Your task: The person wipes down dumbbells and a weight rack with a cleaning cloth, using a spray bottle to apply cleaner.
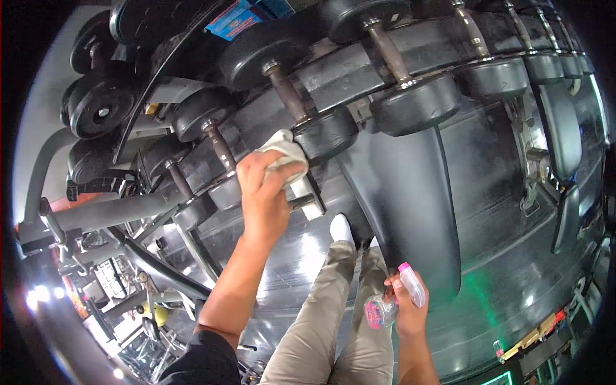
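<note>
My left hand (pixel 266 176) is closed around a whitish cloth (pixel 287 149), pressed against the near end of a black dumbbell (pixel 326 133) on the rack. That dumbbell's metal handle (pixel 287 93) slants up toward its far head. Lower right, my right hand (pixel 409 301) grips a clear spray bottle (pixel 381 312) with a pink nozzle tip and a colourful label. It is held in front of my right leg, apart from the rack.
More black dumbbells (pixel 416 104) line the rack (pixel 343 76) on both sides. A black padded bench (pixel 410 205) stands just right of my feet. Rack tubing (pixel 96 215) runs at the left. A blue box (pixel 234 20) sits behind the dumbbells. Other benches (pixel 560 131) stand far right.
</note>
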### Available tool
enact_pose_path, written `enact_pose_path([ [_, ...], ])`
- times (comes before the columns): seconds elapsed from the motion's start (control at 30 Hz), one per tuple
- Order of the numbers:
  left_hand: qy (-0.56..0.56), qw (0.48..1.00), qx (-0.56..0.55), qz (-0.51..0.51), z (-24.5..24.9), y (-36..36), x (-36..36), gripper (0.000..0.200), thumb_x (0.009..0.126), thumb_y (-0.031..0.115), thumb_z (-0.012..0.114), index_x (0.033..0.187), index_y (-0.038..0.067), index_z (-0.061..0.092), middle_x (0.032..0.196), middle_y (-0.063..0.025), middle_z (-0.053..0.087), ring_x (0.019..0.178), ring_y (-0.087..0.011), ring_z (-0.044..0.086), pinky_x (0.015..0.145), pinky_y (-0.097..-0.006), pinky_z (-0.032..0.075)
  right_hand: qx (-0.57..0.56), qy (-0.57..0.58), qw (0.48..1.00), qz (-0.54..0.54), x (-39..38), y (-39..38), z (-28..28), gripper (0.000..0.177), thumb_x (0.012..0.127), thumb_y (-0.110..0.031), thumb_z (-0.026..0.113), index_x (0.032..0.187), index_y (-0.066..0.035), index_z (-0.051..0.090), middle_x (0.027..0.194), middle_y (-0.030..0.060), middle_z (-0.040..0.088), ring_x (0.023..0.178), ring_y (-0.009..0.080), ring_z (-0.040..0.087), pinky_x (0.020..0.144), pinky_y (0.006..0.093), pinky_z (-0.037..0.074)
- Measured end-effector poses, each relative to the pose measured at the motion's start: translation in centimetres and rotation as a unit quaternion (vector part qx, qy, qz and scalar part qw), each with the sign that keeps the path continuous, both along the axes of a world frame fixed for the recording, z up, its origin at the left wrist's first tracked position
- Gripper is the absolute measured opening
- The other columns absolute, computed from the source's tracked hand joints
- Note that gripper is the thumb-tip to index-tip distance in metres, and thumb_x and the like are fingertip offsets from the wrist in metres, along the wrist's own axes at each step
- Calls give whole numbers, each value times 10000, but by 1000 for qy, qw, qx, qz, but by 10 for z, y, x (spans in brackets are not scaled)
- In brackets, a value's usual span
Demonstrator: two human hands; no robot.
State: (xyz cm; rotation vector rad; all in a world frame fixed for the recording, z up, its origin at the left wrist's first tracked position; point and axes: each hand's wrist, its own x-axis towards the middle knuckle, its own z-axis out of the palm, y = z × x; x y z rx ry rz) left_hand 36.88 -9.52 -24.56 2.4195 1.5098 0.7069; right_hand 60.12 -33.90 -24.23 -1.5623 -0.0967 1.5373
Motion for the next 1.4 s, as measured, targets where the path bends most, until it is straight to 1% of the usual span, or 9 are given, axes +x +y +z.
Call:
enact_pose_path([
  [0.17, 76, 989, 44, -121, 3, 45, 73, 353, 751, -14, 650, 1048, 137, 768, 1223, -59, 656, 1199, -320, 554, 1037, -439, 438, -6, -11, 1000, 3, 3, -2, 4, 285, 980, -266, 748, 1038, -9, 640, 940, 100, 690, 702, 142, 628, 657, 300, 513],
  [0.3, 334, 900, -59, -276, 3, 62, 109, 286, 820, 128, 645, 1075, 171, 767, 1294, -22, 649, 1269, -305, 538, 1051, -435, 447, 10, -10, 1000, 5, 2, 0, 7, 295, 982, -275, 751, 1030, -8, 634, 937, 103, 690, 700, 143, 630, 653, 295, 513],
  [0.4, 163, 949, 24, -269, 9, 56, 76, 276, 807, 133, 645, 1052, 167, 768, 1292, -34, 646, 1278, -311, 540, 1050, -445, 456, -1, -31, 999, 16, 4, -1, 10, 295, 963, -280, 741, 1026, -10, 642, 917, 107, 675, 680, 145, 608, 638, 300, 501],
  [0.53, 122, 978, 25, -166, 15, 27, 14, 546, 599, -55, 678, 1083, 169, 797, 1252, -47, 650, 1187, -353, 546, 1011, -465, 462, 6, -20, 1000, -8, 11, -7, 7, 289, 971, -274, 742, 1018, -9, 636, 924, 107, 681, 685, 145, 617, 643, 297, 503],
  [0.7, 159, 965, -1, -208, -5, -4, 21, 342, 719, 138, 715, 1053, 145, 787, 1298, -19, 636, 1264, -330, 514, 1017, -450, 468, -9, -22, 1000, 10, 18, -11, 5, 268, 987, -243, 737, 1021, -2, 624, 938, 103, 693, 708, 144, 633, 655, 297, 520],
  [0.8, 208, 919, 69, -328, -27, 6, 56, 252, 766, 180, 668, 978, 98, 776, 1347, -52, 593, 1320, -292, 473, 1041, -421, 438, -7, -27, 1000, -6, 11, -7, 5, 305, 953, -283, 758, 1024, -10, 641, 916, 106, 666, 677, 142, 599, 639, 299, 496],
  [0.97, 499, 790, 97, -344, -30, -2, 79, 316, 847, 231, 629, 1071, 93, 805, 1304, -51, 598, 1328, -268, 443, 1111, -396, 318, -6, -15, 1000, 7, 4, -6, 2, 316, 946, -282, 766, 1040, -8, 639, 914, 112, 669, 676, 146, 606, 635, 301, 497],
  [1.13, 638, 702, -70, -309, -45, -30, 1, 315, 890, 294, 629, 1077, 136, 827, 1340, -49, 617, 1363, -256, 430, 1077, -389, 271, -5, -3, 1000, 27, 8, -16, 2, 274, 986, -232, 740, 1078, 1, 630, 950, 105, 696, 718, 143, 634, 661, 311, 533],
  [1.4, 222, 910, 102, -335, -23, 15, 55, 281, 752, 188, 673, 993, 78, 768, 1303, -73, 615, 1222, -281, 554, 999, -384, 462, -22, 3, 1000, 14, -15, -13, -7, 288, 966, -246, 752, 1060, 1, 638, 921, 124, 693, 665, 170, 627, 617, 315, 505],
])
